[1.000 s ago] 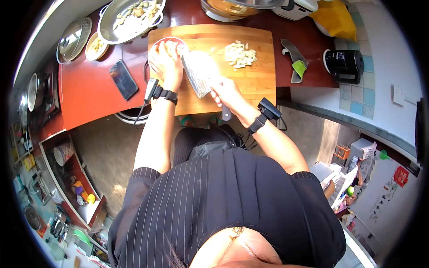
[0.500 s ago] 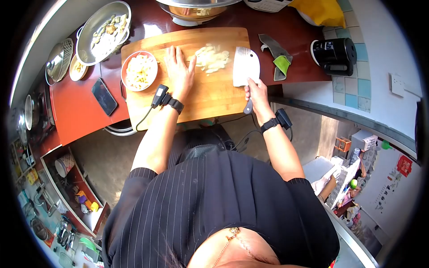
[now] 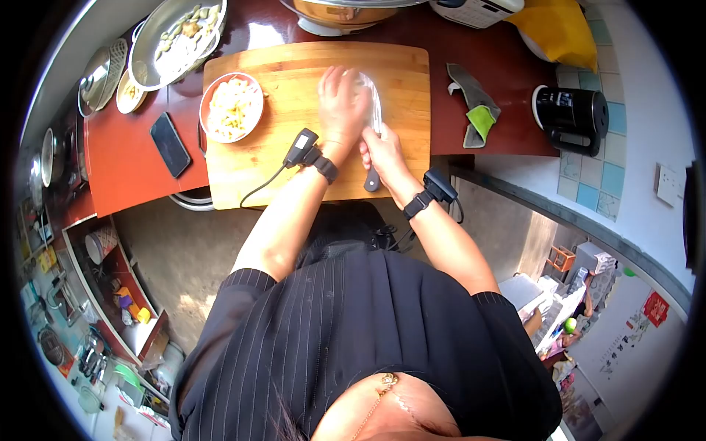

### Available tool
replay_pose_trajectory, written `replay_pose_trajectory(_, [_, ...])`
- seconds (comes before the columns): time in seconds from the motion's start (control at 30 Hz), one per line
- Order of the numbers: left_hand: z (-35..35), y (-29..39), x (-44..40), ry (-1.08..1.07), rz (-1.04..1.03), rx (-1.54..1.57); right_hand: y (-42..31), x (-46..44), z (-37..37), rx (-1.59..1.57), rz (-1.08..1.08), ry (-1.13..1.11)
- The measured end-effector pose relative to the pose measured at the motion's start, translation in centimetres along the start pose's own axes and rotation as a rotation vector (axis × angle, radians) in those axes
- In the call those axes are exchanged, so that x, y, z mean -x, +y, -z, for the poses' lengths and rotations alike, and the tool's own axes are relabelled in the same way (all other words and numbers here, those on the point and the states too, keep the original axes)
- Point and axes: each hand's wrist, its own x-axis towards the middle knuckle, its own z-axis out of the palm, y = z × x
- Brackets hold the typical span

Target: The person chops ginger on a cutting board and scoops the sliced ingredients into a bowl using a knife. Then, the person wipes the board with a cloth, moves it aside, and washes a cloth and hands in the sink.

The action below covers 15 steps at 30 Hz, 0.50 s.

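My right hand (image 3: 384, 151) grips the dark handle of a cleaver (image 3: 376, 106). Its blade stands tilted nearly edge-on over the wooden cutting board (image 3: 294, 162). Against the left side of the blade is my left hand (image 3: 343, 103), blurred, with fingers stretched out over the board. Whatever lies beneath that palm is hidden, and the pale slices seen earlier no longer show. A bowl (image 3: 234, 108) of pale yellowish chopped pieces sits on the board's left part.
Left of the board are a phone (image 3: 170, 144), a metal colander (image 3: 156, 55) with pale pieces, and a small bowl (image 3: 131, 95). To the right lie a grey-green cloth (image 3: 476, 110) and a black kettle (image 3: 570, 117). A large metal basin (image 3: 346, 16) stands behind.
My left hand has moved right, onto the spot where the slices lay. My right hand has brought the cleaver left and turned its blade from flat to nearly edge-on.
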Motion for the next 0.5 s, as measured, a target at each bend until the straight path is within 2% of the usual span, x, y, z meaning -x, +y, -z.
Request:
replay_pose_trajectory(0.13, [2.3,-0.4,0.3,0.053,0.072,0.044,-0.1,1.1,-1.8,-0.020,0.003,-0.074])
replay_pose_trajectory(0.27, [7.7,-0.6,-1.6,0.130,0.142,0.022,-1.9,2.4,-6.0,0.015,0.000,-0.153])
replay_pose_trajectory(0.43, [14.1,-5.9,-4.4,0.227,0.096,-0.178,-3.2,1.5,-13.4,0.130,0.072,-0.302])
replay_pose_trajectory(0.5, [14.9,-8.6,-4.6,0.276,0.111,-0.236,-3.2,1.2,-15.3,0.234,0.104,-0.281])
